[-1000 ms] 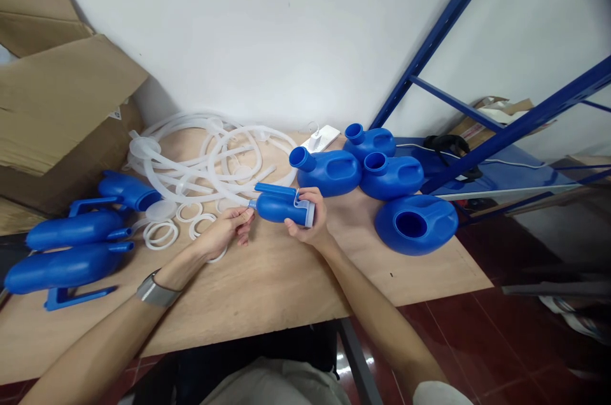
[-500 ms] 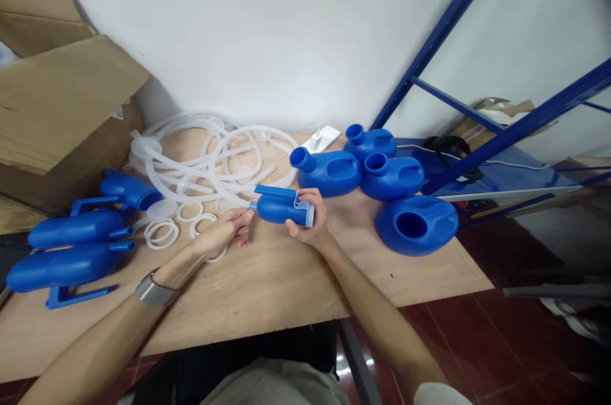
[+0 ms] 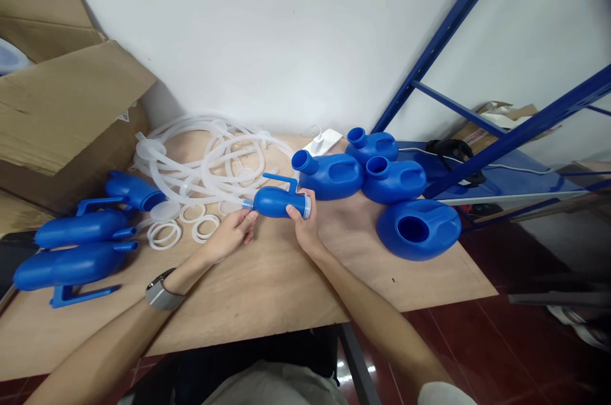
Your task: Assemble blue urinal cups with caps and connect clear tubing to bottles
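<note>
My right hand (image 3: 301, 225) is closed round the wide end of a small blue plastic bottle with a handle (image 3: 279, 200), held just above the wooden table (image 3: 267, 284). My left hand (image 3: 233, 232) pinches the bottle's narrow spout end, where a pale tube tip shows. The handle points up and away from me. A watch sits on my left wrist.
White tubing coils (image 3: 210, 160) and white rings (image 3: 165, 233) lie behind my left hand. Three blue handled bottles (image 3: 76, 246) rest at the left, several blue jugs (image 3: 382, 182) at the right. A cardboard box (image 3: 67, 112) stands far left; a blue metal rack (image 3: 477, 106) at right.
My right hand has turned the bottle so its handle now stands up, and lifted it slightly farther from me. My left hand stays at the spout.
</note>
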The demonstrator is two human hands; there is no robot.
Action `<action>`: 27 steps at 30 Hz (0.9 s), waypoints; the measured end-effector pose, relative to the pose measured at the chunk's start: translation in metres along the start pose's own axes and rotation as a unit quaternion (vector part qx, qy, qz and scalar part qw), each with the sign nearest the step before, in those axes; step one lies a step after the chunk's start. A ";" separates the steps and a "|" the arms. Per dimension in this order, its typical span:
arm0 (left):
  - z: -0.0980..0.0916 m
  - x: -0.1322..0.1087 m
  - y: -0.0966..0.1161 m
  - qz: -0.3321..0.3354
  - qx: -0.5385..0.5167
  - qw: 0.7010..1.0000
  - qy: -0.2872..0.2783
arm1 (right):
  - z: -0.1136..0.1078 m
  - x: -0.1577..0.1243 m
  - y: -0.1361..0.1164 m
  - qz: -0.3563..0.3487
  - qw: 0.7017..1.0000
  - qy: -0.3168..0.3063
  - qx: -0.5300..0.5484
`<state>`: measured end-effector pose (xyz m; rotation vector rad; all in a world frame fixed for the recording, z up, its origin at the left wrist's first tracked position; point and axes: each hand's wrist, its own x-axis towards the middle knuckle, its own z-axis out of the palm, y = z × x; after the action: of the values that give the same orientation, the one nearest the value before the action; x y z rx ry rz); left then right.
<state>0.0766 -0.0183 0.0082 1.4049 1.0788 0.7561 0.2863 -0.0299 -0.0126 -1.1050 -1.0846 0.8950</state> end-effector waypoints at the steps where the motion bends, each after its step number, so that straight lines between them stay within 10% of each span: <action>1: 0.000 0.001 0.000 0.008 -0.009 1.000 0.003 | 0.001 0.001 -0.001 0.001 1.000 0.000 0.004; 14: -0.001 0.003 -0.001 -0.027 -0.093 0.994 -0.041 | -0.017 0.012 -0.005 -0.089 0.995 -0.029 -0.040; 27: -0.002 0.005 -0.001 0.009 -0.082 0.996 -0.020 | -0.011 0.015 0.016 -0.014 1.000 -0.011 0.004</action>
<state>0.0762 -0.0128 0.0070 1.2852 0.9520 0.8078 0.2998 -0.0143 -0.0263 -1.0735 -1.1116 0.8908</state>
